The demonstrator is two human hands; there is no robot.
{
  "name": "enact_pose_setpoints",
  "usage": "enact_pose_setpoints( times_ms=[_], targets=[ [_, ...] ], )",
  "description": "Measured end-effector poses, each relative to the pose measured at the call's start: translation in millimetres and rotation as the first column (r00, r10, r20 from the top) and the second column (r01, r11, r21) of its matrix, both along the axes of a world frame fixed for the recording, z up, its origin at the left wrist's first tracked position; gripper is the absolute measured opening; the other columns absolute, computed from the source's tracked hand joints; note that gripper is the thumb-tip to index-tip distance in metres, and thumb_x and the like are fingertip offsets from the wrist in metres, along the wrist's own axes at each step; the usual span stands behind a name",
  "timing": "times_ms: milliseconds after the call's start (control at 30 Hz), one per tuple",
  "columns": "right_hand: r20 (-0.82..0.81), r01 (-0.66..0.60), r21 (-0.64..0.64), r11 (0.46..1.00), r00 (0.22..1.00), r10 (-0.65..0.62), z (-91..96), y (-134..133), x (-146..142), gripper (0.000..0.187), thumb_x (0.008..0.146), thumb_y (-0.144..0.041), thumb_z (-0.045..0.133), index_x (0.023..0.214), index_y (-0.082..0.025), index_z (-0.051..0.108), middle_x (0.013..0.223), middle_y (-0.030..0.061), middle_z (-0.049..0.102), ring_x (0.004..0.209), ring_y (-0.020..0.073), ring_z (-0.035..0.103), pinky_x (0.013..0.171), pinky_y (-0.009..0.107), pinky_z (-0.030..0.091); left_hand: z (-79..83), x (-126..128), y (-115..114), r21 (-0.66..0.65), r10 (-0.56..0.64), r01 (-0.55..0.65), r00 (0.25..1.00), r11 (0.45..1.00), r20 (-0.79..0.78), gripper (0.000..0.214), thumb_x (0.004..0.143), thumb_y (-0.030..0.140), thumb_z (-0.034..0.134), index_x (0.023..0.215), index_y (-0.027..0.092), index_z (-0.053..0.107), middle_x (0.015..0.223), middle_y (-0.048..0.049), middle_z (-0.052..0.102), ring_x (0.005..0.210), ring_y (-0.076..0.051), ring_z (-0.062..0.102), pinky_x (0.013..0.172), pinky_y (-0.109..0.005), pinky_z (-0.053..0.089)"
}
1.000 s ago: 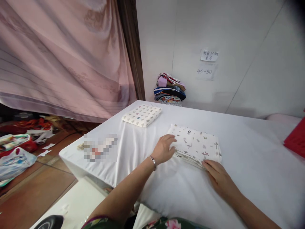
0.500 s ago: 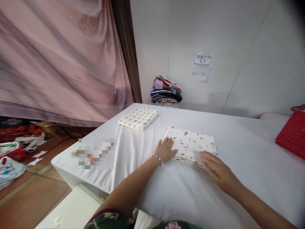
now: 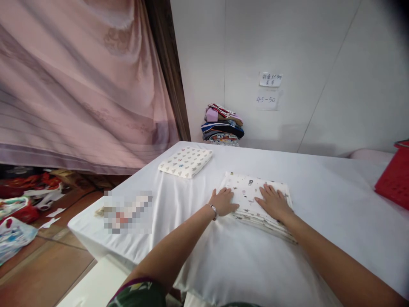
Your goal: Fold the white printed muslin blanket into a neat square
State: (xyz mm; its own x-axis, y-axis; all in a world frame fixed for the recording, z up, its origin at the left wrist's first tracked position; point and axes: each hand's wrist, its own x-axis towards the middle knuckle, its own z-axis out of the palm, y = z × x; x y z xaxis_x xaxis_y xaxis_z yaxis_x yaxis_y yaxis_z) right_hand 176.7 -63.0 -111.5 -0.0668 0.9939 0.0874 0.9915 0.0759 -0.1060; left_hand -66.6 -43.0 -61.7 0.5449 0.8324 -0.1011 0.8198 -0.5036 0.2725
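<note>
A white cloth with small printed figures [image 3: 246, 192] lies folded in layers on the table in front of me. My left hand [image 3: 223, 202] rests at its left edge, fingers spread, with a bracelet at the wrist. Flat on top of the cloth, toward its right side, my right hand [image 3: 275, 202] lies with fingers apart. Farther back and left is a second folded cloth [image 3: 185, 162], white with a grey, red and blue pattern, which neither hand touches.
A white sheet covers the table [image 3: 332, 204]. Folded fabrics [image 3: 223, 123] are stacked beyond its far edge by the wall. At the right stands a red container [image 3: 394, 179]. A blurred-out item [image 3: 128, 213] lies at the left. Bags [image 3: 14, 238] sit on the floor.
My right hand has moved from the cloth's near right edge up onto its top and now lies flat there. My left hand stays at the left edge.
</note>
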Motion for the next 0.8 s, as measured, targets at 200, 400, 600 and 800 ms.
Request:
enact_pose_setpoints(
  times_ms=[200, 400, 600, 800],
  targets=[
    [0.032, -0.004, 0.037, 0.999, 0.999, 0.002, 3.6, -3.4, -2.3, 0.062, 0.088, -0.055, 0.025, 0.135, -0.016, 0.038, 0.145, 0.0106, 0.026, 0.134, 0.0278, 0.019, 0.106, 0.050, 0.019, 1.4, 27.0, 45.8, 0.117, 0.063, -0.069, 0.996, 0.991, 0.060, 0.068, 0.082, 0.063, 0.027, 0.136, 0.022, 0.032, 0.149, -0.0052, 0.016, 0.137, -0.026, 0.010, 0.108, -0.052, 0.011],
    [0.005, -0.003, -0.015, 1.000, 1.000, 0.003, 4.1, 0.0, -0.7, 0.066, 0.087, -0.058, 0.022, 0.135, -0.016, 0.038, 0.146, 0.0109, 0.025, 0.134, 0.0279, 0.020, 0.105, 0.050, 0.021, -25.3, 21.4, 56.3, -0.008, 0.105, -0.105, 0.993, 0.994, 0.059, 0.077, 0.081, 0.066, 0.021, 0.142, 0.020, 0.018, 0.151, -0.0014, -0.001, 0.138, -0.025, 0.001, 0.108, -0.052, 0.016],
    [0.026, 0.040, 0.015, 0.999, 0.999, -0.041, 19.5, 35.2, 0.3, 0.066, 0.087, -0.057, 0.020, 0.139, -0.017, 0.030, 0.148, 0.0101, 0.019, 0.136, 0.0266, 0.013, 0.106, 0.050, 0.017, -25.2, 22.3, 55.4, 0.001, 0.116, -0.116, 0.993, 0.993, 0.026, 0.078, 0.080, 0.068, 0.017, 0.142, 0.020, 0.016, 0.151, -0.0001, -0.001, 0.138, -0.025, 0.000, 0.108, -0.050, 0.016],
    [0.046, 0.073, -0.083, 0.994, 0.997, -0.069, 4.7, 49.8, 12.8, 0.071, 0.087, -0.059, 0.014, 0.141, -0.015, 0.024, 0.148, 0.0073, 0.019, 0.136, 0.0248, 0.013, 0.108, 0.047, 0.013, -27.9, 22.5, 57.1, 0.003, 0.115, -0.115, 0.993, 0.993, 0.026, 0.077, 0.080, 0.068, 0.017, 0.142, 0.021, 0.016, 0.151, 0.0000, 0.001, 0.138, -0.024, 0.000, 0.109, -0.049, 0.015]
  ],
)
